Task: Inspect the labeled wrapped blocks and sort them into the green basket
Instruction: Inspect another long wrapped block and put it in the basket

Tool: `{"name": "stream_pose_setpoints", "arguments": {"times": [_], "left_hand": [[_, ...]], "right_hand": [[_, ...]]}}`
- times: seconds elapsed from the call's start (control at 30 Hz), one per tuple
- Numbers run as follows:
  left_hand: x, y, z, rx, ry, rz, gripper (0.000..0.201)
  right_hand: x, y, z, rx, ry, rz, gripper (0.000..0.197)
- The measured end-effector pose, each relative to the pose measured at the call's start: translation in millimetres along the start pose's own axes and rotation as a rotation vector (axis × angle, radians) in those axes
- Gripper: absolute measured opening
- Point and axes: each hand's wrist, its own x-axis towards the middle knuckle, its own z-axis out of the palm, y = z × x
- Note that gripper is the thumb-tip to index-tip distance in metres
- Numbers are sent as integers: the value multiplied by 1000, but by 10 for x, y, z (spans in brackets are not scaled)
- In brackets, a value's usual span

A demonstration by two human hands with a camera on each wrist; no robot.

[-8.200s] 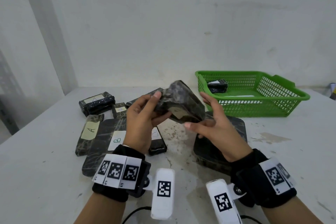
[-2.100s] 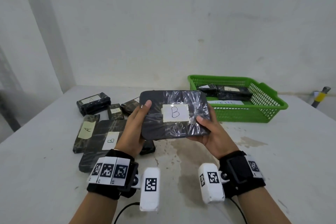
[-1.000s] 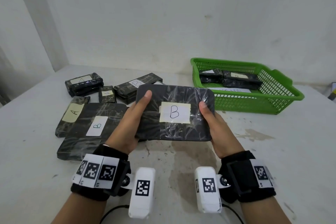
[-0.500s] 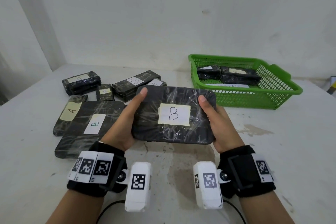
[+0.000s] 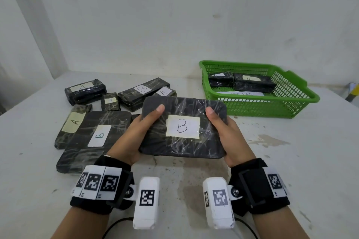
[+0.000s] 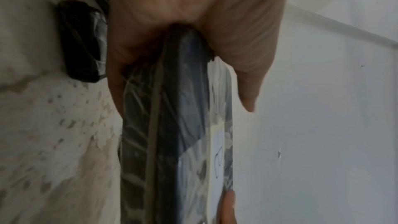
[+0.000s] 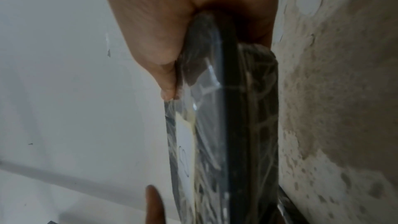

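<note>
A large flat black wrapped block (image 5: pixel 182 141) with a white label marked B faces up, held above the table between both hands. My left hand (image 5: pixel 139 132) grips its left edge, thumb on top. My right hand (image 5: pixel 223 130) grips its right edge the same way. The wrist views show the block's thin edge (image 6: pixel 172 142) (image 7: pixel 226 125) wedged between thumb and palm. The green basket (image 5: pixel 291 110) stands at the back right with two wrapped blocks (image 5: pixel 252 83) and a white paper inside.
Several wrapped blocks labeled A or B lie on the table at the left: a big flat B block (image 5: pixel 93 139), a slim A block (image 5: pixel 71 126), a long B block (image 5: pixel 143 91) and smaller ones behind. The wall runs close behind.
The B block stays in both hands, label up, and has sunk slightly lower and nearer. 8 s ago my hands held a smaller block, and the basket held one block fewer.
</note>
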Motion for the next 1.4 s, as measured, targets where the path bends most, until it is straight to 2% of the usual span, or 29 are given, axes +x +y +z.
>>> {"name": "stream_pose_setpoints", "arguments": {"times": [0.07, 0.17, 0.23, 0.37, 0.5, 0.63, 0.77, 0.87, 0.97, 1.0, 1.1, 1.13, 1.23, 1.27, 1.33, 1.4], "left_hand": [[11, -26, -15, 48, 12, 54, 49], [25, -34, -43, 48, 52, 114, 47], [26, -30, -60, 15, 45, 112, 47], [29, -43, -88, -7, 26, 84, 46], [31, -43, -90, -17, 38, 84, 47], [17, -43, -60, -37, 63, 83, 28], [9, 1, -92, -80, 56, 66, 50], [-17, 47, -97, -123, 43, 33, 46], [-5, 48, -80, -100, 104, 24, 46], [-2, 39, -76, -83, 122, 28, 47], [-20, 42, -49, -69, 141, 22, 60], [-28, 49, -44, -71, 142, 21, 63], [-55, 86, -52, -125, 109, 10, 44], [-64, 96, -58, -128, 107, 14, 45], [-62, 93, -63, -87, 138, 12, 64], [-40, 67, -65, -58, 174, 18, 82]], "right_hand": [[6, 11, -1, 18, -4, 8, 66], [24, 53, 5, 13, -23, 15, 87], [16, 57, 17, 3, -67, 5, 83], [-12, 43, 37, 15, -48, -31, 55], [-14, 56, 35, 16, -45, -39, 54], [4, 47, 9, 54, -104, -20, 58], [15, 48, -30, 55, -193, -43, 57], [-2, 52, -26, 51, -200, -62, 53], [0, 50, -24, 48, -194, -75, 57], [9, 52, -30, 61, -198, -73, 61], [18, 49, -48, 90, -262, -25, 93], [18, 53, -56, 89, -280, -19, 93], [-9, 33, -40, 89, -294, -23, 70], [-16, 35, -34, 90, -295, -26, 66], [-19, 32, -30, 100, -291, -34, 62], [-15, 30, -39, 122, -281, -37, 66]]}}
